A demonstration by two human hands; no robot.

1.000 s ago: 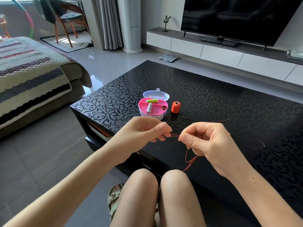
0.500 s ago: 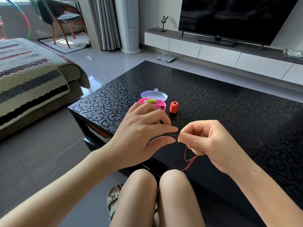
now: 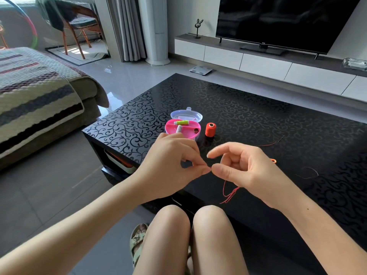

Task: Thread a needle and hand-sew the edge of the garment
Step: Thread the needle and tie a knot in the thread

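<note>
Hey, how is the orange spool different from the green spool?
The orange spool stands upright on the table, just right of the pink box; the green spool lies on its side inside that box. The orange spool looks thicker, the green spool slimmer. Both are spools of thread, and nothing is touching either.

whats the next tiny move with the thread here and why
Probably close the thumb and forefinger of the right hand on the red thread, right beside the pinch of the left hand. The two hands nearly meet, the right forefinger is lifted off, and the thread hangs loose below the right hand.
</note>
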